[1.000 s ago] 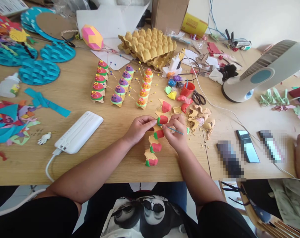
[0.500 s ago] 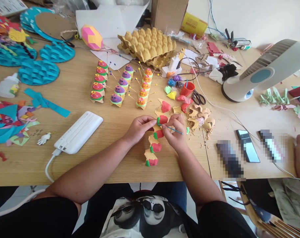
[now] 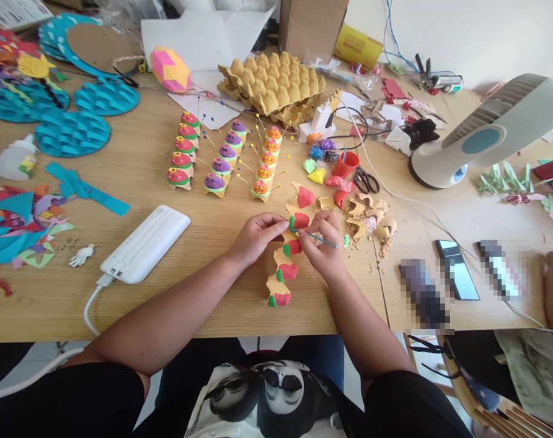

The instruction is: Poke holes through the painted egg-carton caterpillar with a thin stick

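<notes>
A strip cut from an egg carton point(image 3: 272, 281) runs toward me on the table, its cups covered in red with green patches along the left side. At its left edge my left hand point(image 3: 257, 236) is closed, thumb and fingers pinching the strip beside the second cup from the far end. Held like a pen in my right hand point(image 3: 324, 243) is a thin blue stick point(image 3: 322, 239). The stick's tip meets the green patch point(image 3: 292, 223) of that same cup. My right fingers partly hide the strip's right side.
Beyond my hands stand three decorated carton strips: red point(image 3: 181, 159), purple point(image 3: 221, 164) and orange point(image 3: 267, 159), with pins around them. To the right lie carton scraps point(image 3: 361, 222), scissors point(image 3: 366, 180), phones point(image 3: 457, 267) and a fan point(image 3: 468, 143). A power bank point(image 3: 146, 243) lies left.
</notes>
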{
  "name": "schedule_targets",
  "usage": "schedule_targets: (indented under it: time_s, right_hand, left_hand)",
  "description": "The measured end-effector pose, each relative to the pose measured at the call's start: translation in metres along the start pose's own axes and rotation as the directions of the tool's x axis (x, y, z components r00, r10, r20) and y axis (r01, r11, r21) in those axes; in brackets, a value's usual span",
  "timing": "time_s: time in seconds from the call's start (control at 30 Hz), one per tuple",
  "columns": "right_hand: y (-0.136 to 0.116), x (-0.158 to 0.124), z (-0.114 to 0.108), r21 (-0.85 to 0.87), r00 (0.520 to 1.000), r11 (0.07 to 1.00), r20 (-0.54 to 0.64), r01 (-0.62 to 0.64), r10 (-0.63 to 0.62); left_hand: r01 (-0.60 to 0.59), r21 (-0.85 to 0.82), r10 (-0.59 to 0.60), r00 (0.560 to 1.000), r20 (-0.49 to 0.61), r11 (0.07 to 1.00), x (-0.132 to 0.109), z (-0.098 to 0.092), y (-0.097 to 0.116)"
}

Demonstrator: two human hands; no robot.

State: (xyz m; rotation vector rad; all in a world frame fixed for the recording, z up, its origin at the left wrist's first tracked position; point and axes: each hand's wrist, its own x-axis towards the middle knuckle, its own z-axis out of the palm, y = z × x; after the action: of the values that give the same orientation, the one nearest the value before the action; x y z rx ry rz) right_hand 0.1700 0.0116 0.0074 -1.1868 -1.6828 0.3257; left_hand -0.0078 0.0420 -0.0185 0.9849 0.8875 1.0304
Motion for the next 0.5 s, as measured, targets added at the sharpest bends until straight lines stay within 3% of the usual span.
schedule_targets:
  time_s: [0.5]
  right_hand:
    - [-0.0008,-0.0016,-0.0002,0.006,1.0,1.0,0.022,-0.017,0.017]
  left_hand:
    - [-0.017,-0.009,0.017,1.0,0.026,1.0,0.0,-0.0001,0.0002]
